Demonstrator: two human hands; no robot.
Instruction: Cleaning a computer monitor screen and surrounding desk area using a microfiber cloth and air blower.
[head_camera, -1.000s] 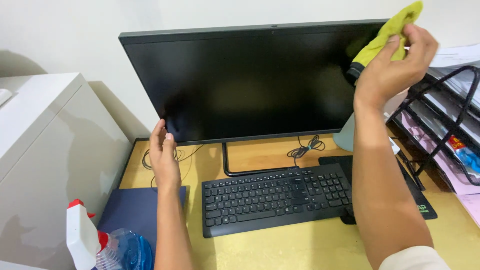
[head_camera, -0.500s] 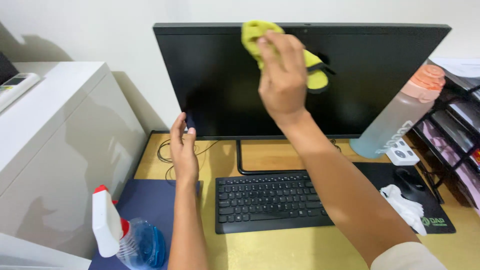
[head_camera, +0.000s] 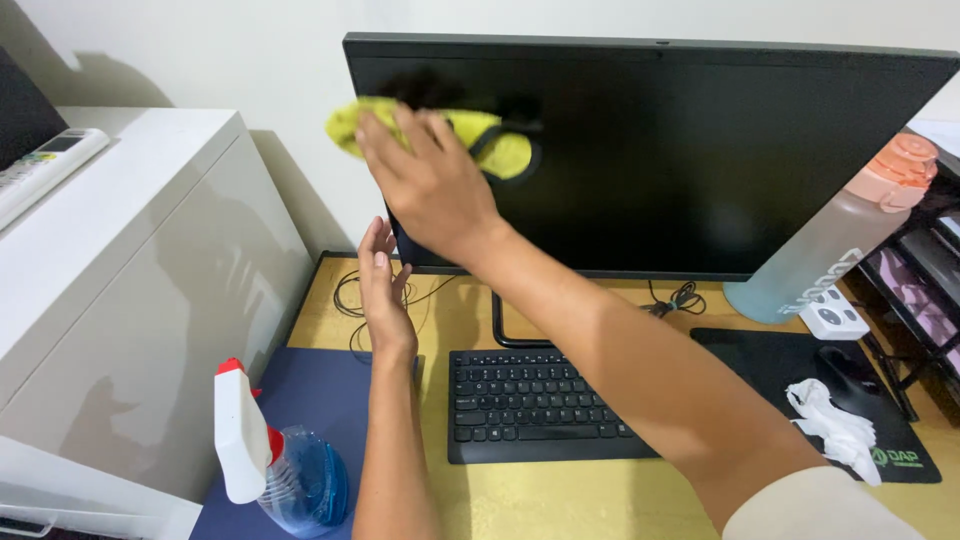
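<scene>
A white remote control (head_camera: 45, 165) lies on top of the white cabinet (head_camera: 150, 290) at the far left. Down in front of it a spray bottle (head_camera: 270, 460) with a white head, red trigger and blue liquid rests on a dark blue folder (head_camera: 320, 400) on the yellow bench (head_camera: 600, 500). Just right of that, the left hand (head_camera: 383, 290) stands edge-up, open with fingers straight, steadying the lower left corner of the black monitor (head_camera: 680, 160); it grips nothing. Thin cables (head_camera: 350, 300) loop on the bench behind it. Above, the right hand (head_camera: 425, 180) reaches across the body and presses a yellow-green cloth (head_camera: 490, 145) flat against the upper left part of the dark screen, fingers spread over the cloth and holding it there. Below the monitor sits a black keyboard (head_camera: 535, 405). Farther right a black mouse pad (head_camera: 800, 380) carries a black mouse (head_camera: 850, 368) and a crumpled white wipe (head_camera: 835, 425). A frosted water bottle (head_camera: 830, 250) with an orange cap leans beside the monitor's right edge, a small white device (head_camera: 832, 317) at its foot.
</scene>
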